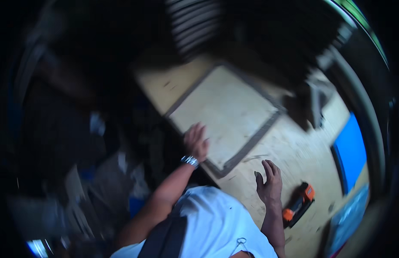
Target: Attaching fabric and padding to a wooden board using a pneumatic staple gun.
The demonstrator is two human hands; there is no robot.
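Observation:
A pale square panel (225, 112) edged with dark strips lies on the wooden tabletop (246, 189). My left hand (196, 141), with a metal watch (190, 161) on its wrist, is over the panel's near left edge. Its fingers are stretched out and nothing is in them; whether it touches the panel I cannot tell. To the right of the panel's near corner is my right hand (269, 182), raised, thumb apart from the fingers, holding nothing. Just right of it lies an orange and black hand tool (299, 205), its exact kind unclear.
At the right edge of the table lie a blue flat board (351, 152) and a shiny plastic-wrapped flat thing (348, 219). A blurred grey object (315, 103) stands at the far right. Down on the left, dim floor clutter (109, 176) includes pale scraps. Much of the far side is dark.

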